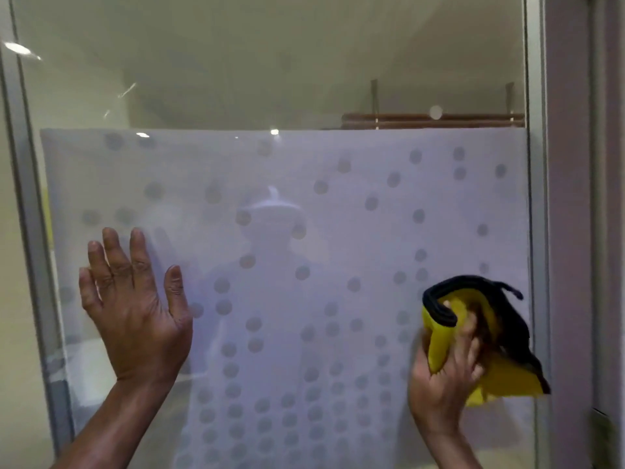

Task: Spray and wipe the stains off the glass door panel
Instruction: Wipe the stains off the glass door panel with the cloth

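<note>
The glass door panel (277, 79) fills the view, clear on top and covered below by frosted film with grey dots (338, 231). My left hand (135, 309) is flat against the frosted glass at the lower left, fingers spread and pointing up, holding nothing. My right hand (443, 370) grips a bunched yellow cloth with a black edge (439, 336) against the glass at the lower right, close to the door's right edge. No spray bottle is in view. A dim reflection of a person shows in the middle of the film.
A metal frame (27, 198) runs down the left side of the panel and another (537, 198) down the right, with a wall or door jamb (575, 231) beyond it. Behind the clear glass, a wooden rail (429, 118) hangs on two rods.
</note>
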{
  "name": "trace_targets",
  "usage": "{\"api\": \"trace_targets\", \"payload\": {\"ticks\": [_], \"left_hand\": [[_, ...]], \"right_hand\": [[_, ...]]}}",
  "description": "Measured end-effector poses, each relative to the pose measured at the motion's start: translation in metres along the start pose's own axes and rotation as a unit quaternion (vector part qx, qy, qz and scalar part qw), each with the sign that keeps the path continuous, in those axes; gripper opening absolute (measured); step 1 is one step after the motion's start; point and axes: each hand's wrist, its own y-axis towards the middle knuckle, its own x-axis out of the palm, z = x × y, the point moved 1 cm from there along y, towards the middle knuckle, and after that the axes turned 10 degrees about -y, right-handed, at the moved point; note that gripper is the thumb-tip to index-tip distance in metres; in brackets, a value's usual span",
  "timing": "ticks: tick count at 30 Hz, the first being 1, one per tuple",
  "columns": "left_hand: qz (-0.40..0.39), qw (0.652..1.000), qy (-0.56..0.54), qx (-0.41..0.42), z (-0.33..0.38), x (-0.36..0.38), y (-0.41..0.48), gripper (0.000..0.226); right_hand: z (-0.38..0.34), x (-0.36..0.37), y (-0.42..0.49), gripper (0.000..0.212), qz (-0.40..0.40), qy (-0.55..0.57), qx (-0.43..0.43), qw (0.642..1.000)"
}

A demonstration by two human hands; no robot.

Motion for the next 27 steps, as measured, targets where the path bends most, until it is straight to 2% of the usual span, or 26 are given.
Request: {"api": "trace_targets", "payload": {"ticks": [1, 2, 6, 8, 10, 14, 18, 22, 24, 27], "left_hand": [[-0.001, 1.000, 0.000, 0.001, 0.001, 0.000, 0.000, 0.063], [-0.002, 1.000, 0.001, 0.002, 0.001, -0.001, 0.000, 0.064], [-0.007, 1.000, 0.012, 0.003, 0.002, -0.002, 0.000, 0.063], [-0.006, 1.000, 0.012, 0.006, 0.002, -0.002, 0.000, 0.063], [-0.008, 1.000, 0.013, 0.004, 0.002, -0.003, -0.001, 0.063], [-0.019, 1.000, 0.011, -0.003, 0.005, -0.004, 0.000, 0.062], [-0.018, 0.998, -0.064, -0.007, 0.005, -0.010, 0.001, 0.056], [-0.002, 0.986, -0.158, -0.059, 0.003, -0.016, 0.006, 0.052], [-0.018, 0.986, -0.154, -0.054, 0.003, -0.018, 0.006, 0.054], [-0.048, 0.992, -0.117, -0.028, 0.000, -0.018, 0.005, 0.055]], "right_hand": [[-0.002, 0.000, 0.021, 0.065, 0.055, -0.017, 0.024, 0.998], [-0.012, 0.000, 0.045, 0.064, 0.048, -0.020, 0.046, 0.998], [-0.066, 0.005, 0.110, 0.053, 0.085, 0.012, 0.033, 0.996], [-0.114, 0.001, 0.140, 0.054, 0.087, 0.032, 0.000, 0.996], [-0.164, 0.001, 0.142, 0.064, 0.067, 0.047, -0.067, 0.994], [-0.240, 0.005, 0.093, 0.088, -0.022, 0.042, -0.242, 0.969], [-0.251, 0.010, -0.003, 0.096, -0.159, 0.074, -0.357, 0.917], [-0.217, 0.001, -0.075, 0.055, -0.321, 0.153, -0.287, 0.890], [-0.197, -0.004, -0.097, 0.055, -0.383, 0.097, -0.302, 0.868], [-0.168, -0.016, -0.121, 0.057, -0.395, 0.054, -0.333, 0.854]]}}
